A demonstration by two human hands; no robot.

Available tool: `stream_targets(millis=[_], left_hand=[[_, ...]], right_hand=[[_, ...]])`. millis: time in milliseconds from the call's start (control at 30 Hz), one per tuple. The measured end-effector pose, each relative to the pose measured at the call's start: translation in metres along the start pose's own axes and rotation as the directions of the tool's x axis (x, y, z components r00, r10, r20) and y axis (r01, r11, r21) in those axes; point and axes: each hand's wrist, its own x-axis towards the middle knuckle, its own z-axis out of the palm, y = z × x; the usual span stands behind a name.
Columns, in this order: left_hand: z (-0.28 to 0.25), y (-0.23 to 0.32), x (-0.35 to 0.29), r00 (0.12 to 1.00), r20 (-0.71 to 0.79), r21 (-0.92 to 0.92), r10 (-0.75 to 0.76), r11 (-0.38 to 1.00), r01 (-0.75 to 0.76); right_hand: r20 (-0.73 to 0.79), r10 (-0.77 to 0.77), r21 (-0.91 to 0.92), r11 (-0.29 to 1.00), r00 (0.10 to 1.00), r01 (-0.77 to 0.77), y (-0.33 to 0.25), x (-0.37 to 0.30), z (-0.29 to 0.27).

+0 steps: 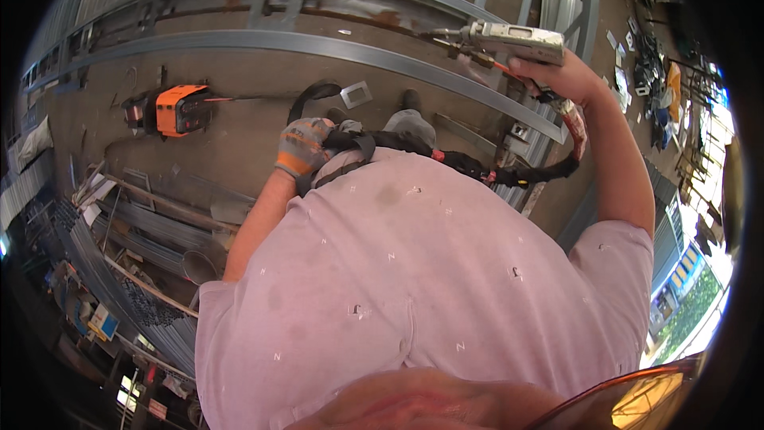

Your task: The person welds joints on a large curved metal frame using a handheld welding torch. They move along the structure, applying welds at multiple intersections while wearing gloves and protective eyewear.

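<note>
Pink short-sleeved shirt [430,271], small motifs [356,310]; grey-orange glove [301,151], left hand [307,143]; grey trousers [410,124]

From my remote station I see a brown floor [263,72] spreading across the upper half of the frame, with long grey metal bars [99,271] stacked at lower left. Bright daylight enters through an opening [707,342] at lower right (I can make out greenery [689,322] there).

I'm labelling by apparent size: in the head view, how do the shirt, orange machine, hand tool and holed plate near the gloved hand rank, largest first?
1. Shirt
2. Orange machine and hand tool: too alike to rank
3. Holed plate
</note>
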Motion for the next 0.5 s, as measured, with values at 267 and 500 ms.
stream_targets(millis=[267,500], left_hand=[[-0.026,-0.071,-0.080,0.991,-0.116,0.035,-0.061,0.997,0.066],[-0.024,-0.088,-0.107,0.974,-0.150,-0.075,-0.167,0.985,0.157]], right_hand=[[-0.003,-0.090,-0.141,0.986,0.996,0.089,-0.091,0.102,0.080],[0.087,-0.027,-0.211,0.976,0.996,0.045,-0.137,0.184,0.124]])
